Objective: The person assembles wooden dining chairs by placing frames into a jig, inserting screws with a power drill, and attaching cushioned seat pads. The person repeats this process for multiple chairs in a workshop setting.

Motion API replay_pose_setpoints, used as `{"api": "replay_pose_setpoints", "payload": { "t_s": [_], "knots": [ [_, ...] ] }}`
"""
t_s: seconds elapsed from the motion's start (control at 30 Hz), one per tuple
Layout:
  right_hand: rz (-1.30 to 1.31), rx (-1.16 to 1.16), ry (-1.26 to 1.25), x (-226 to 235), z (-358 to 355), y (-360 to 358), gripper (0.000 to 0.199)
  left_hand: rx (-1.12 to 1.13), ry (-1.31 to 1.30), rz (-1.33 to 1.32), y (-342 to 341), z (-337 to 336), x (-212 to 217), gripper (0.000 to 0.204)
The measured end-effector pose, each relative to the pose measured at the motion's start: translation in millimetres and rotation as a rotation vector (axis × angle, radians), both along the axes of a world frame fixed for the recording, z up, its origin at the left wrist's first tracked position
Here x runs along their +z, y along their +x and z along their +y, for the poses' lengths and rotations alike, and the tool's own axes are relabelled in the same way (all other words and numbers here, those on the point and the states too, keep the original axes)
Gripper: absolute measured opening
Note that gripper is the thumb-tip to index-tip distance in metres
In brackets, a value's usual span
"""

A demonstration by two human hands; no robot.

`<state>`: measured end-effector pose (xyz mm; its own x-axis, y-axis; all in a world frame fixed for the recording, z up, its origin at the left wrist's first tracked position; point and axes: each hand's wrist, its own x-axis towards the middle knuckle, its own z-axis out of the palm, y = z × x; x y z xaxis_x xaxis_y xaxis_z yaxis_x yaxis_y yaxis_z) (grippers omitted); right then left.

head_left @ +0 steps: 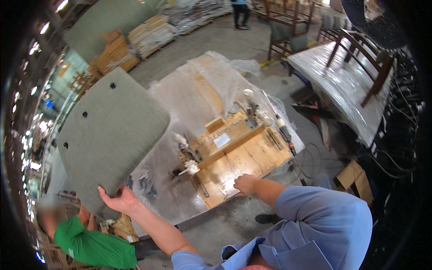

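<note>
My left hand (pixel 119 199) grips the near corner of a grey-green upholstered chair panel (pixel 112 130), raised over the left of the table. Its fabric face carries several dark round fittings near the far-left edge. My right hand (pixel 245 184) is closed at the near edge of a wooden jig (pixel 234 164); its fingers look curled over that edge and are partly hidden. The jig lies on the table, with a white label on its back rail. A clamp with a white wrapped end (pixel 191 167) stands at its left, another (pixel 261 116) at its far right.
An electric screwdriver (pixel 284 130) lies right of the jig. Plastic film covers the work table (pixel 166 103). A person in a green shirt (pixel 92 243) works at the lower left. A wooden chair frame (pixel 373 67) rests on another wrapped table at right. A cardboard box (pixel 355 182) stands below.
</note>
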<state>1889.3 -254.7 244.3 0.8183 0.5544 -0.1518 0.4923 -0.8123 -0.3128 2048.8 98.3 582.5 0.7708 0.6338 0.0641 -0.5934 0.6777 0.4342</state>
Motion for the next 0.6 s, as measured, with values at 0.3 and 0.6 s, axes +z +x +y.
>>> {"api": "replay_pose_setpoints", "payload": {
  "t_s": [0.3,0.6],
  "knots": [
    [0.789,-0.247,0.729,52,-43,51,0.059,0.336,0.335,-0.036,-179,6,79,0.079],
    [0.179,0.476,1.374,388,-110,-4,0.102,0.398,0.523,0.077,-350,-29,146,0.082]
  ]
}}
